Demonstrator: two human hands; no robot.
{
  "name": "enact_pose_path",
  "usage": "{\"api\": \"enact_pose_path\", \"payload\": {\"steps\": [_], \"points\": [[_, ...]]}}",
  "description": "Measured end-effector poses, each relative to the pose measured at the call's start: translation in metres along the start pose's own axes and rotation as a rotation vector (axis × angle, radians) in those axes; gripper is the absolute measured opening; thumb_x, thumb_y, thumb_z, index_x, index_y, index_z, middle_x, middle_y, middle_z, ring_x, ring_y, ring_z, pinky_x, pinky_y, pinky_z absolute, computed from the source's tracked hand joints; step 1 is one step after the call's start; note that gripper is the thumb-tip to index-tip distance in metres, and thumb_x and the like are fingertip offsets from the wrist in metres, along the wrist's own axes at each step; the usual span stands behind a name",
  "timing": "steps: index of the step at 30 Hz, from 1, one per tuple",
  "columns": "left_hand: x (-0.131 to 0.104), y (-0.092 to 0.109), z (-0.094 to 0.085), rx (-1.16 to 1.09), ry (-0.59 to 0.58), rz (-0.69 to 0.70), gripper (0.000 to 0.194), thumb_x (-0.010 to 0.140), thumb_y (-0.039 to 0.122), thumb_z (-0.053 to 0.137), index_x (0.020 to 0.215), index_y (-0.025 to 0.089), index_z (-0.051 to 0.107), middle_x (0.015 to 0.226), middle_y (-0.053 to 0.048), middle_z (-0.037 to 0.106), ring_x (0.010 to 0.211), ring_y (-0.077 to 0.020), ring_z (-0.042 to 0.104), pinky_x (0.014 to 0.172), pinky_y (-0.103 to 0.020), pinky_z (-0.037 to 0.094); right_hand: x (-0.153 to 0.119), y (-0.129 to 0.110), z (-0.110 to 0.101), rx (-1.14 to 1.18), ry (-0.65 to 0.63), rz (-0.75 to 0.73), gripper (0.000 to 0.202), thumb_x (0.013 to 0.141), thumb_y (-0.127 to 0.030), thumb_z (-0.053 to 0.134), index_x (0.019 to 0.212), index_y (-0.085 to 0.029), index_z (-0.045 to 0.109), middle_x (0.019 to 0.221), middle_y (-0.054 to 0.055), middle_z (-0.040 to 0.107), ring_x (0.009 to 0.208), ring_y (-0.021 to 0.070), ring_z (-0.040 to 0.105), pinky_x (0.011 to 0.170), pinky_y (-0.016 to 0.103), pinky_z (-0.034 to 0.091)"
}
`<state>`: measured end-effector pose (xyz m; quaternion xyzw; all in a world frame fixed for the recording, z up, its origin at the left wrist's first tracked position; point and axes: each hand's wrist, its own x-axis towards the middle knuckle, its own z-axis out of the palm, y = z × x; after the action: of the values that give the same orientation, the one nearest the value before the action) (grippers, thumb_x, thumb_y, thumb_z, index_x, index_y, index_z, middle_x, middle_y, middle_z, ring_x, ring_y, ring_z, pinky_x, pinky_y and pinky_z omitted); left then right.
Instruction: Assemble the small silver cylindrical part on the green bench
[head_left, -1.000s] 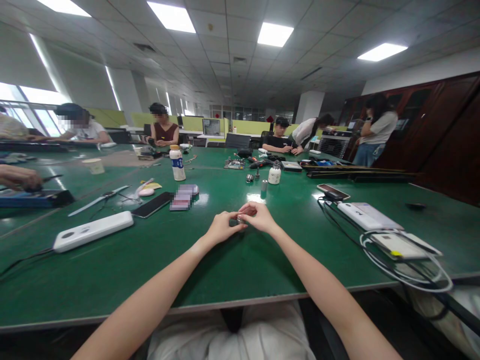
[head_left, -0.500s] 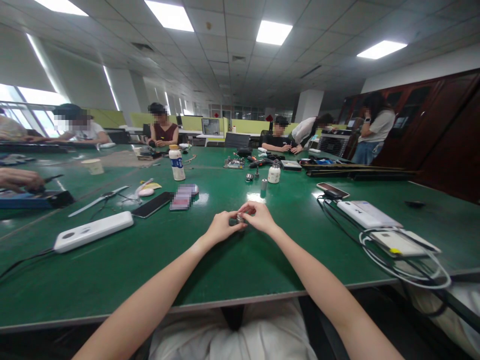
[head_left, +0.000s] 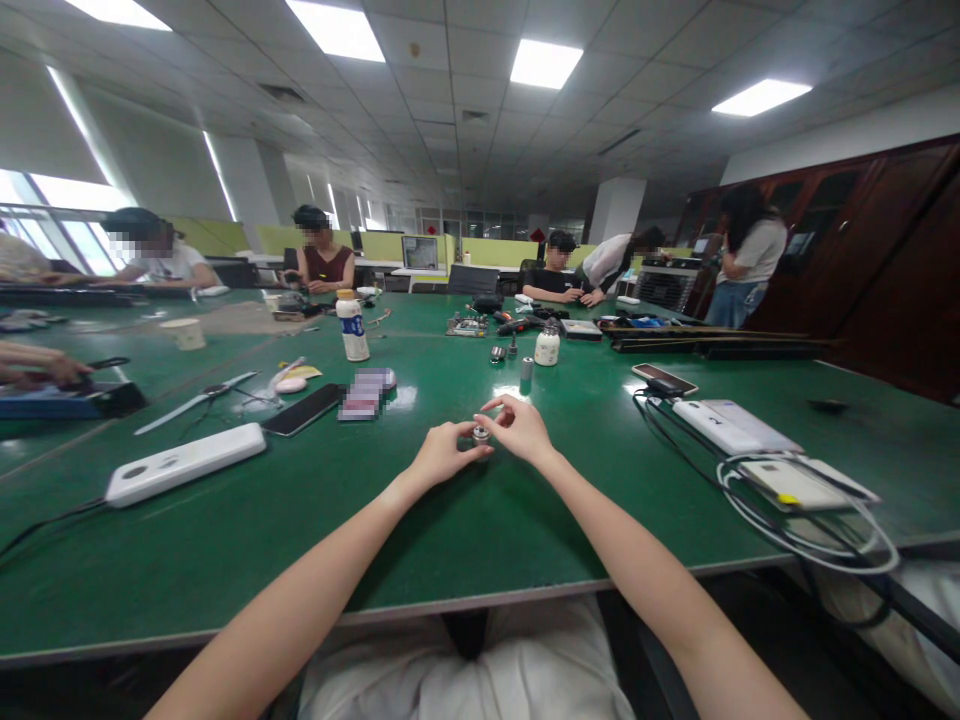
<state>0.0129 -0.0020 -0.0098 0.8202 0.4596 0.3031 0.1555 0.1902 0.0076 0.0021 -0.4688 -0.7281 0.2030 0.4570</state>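
A small silvery metal cylinder (head_left: 481, 436) with a ring-shaped top stands at the middle of the green table, in front of me. My left hand (head_left: 444, 452) is closed around its left side, thumb nearest me and fingers behind. Just above and to the right of it is my right hand (head_left: 519, 428), its thumb and index finger apart, close to the top; nothing shows between them. Beyond my hands stands another grey metal cylinder (head_left: 527, 375). Behind that are a white jar (head_left: 547, 346), a short dark metal piece (head_left: 513, 346) and a shiny metal part (head_left: 498, 354).
On the left lie a white power strip (head_left: 187, 464), a black phone (head_left: 304, 410) and a labelled bottle (head_left: 352, 328). To the right are white power banks (head_left: 739, 430) with tangled cables (head_left: 817, 545). Tools and a circuit board (head_left: 466, 326) lie farther back. Several people sit or stand around.
My right hand's fingers have lifted off the cylinder's top and spread a little, so the ring-shaped top now shows. My left hand stays around it.
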Motion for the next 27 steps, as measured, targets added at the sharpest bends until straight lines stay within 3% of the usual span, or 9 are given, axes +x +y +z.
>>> {"api": "enact_pose_path", "payload": {"steps": [5, 8, 17, 22, 27], "points": [[0.000, 0.000, 0.000, -0.004, -0.004, 0.008, 0.033, 0.080, 0.042, 0.068, 0.105, 0.022, 0.075, 0.102, -0.006, 0.078, 0.096, -0.0267, 0.070, 0.084, -0.032, 0.051, -0.001, -0.001, 0.001, 0.035, -0.061, -0.038, 0.022, 0.074, -0.028, 0.072, 0.096, -0.022, 0.069, 0.084, 0.000, 0.074, 0.053, 0.0103, 0.059, 0.052, 0.022, 0.045], [0.000, 0.001, 0.000, -0.010, -0.004, 0.008, 0.032, 0.080, 0.041, 0.068, 0.104, 0.022, 0.075, 0.103, -0.005, 0.078, 0.097, -0.0266, 0.070, 0.084, -0.032, 0.051, -0.002, 0.000, 0.003, 0.031, -0.095, -0.048, 0.020, 0.074, -0.024, 0.070, 0.094, -0.022, 0.070, 0.085, 0.001, 0.075, 0.054, 0.0103, 0.059, 0.053, 0.022, 0.046], [-0.001, -0.002, 0.001, -0.024, 0.009, 0.005, 0.041, 0.079, 0.047, 0.069, 0.112, 0.024, 0.073, 0.106, -0.005, 0.077, 0.098, -0.0261, 0.070, 0.087, -0.033, 0.051, 0.013, 0.028, -0.001, 0.125, 0.045, -0.066, 0.014, 0.078, -0.026, 0.068, 0.091, -0.020, 0.069, 0.088, 0.004, 0.075, 0.078, 0.0167, 0.070, 0.071, 0.028, 0.054], [0.000, -0.002, 0.002, -0.023, 0.011, 0.003, 0.042, 0.078, 0.048, 0.068, 0.113, 0.024, 0.072, 0.107, -0.005, 0.077, 0.099, -0.0262, 0.070, 0.087, -0.033, 0.052, 0.014, 0.059, -0.007, -0.013, -0.099, 0.027, 0.014, 0.072, -0.014, 0.072, 0.085, -0.020, 0.072, 0.079, 0.002, 0.076, 0.073, 0.0172, 0.071, 0.075, 0.031, 0.056], [0.000, -0.001, 0.001, -0.026, 0.015, 0.012, 0.040, 0.079, 0.048, 0.068, 0.111, 0.024, 0.072, 0.107, -0.004, 0.077, 0.100, -0.0261, 0.070, 0.088, -0.033, 0.053, 0.013, 0.072, -0.005, 0.040, -0.208, 0.080, 0.019, 0.070, -0.010, 0.074, 0.087, -0.019, 0.074, 0.080, 0.004, 0.077, 0.076, 0.0177, 0.073, 0.077, 0.032, 0.058]]}}
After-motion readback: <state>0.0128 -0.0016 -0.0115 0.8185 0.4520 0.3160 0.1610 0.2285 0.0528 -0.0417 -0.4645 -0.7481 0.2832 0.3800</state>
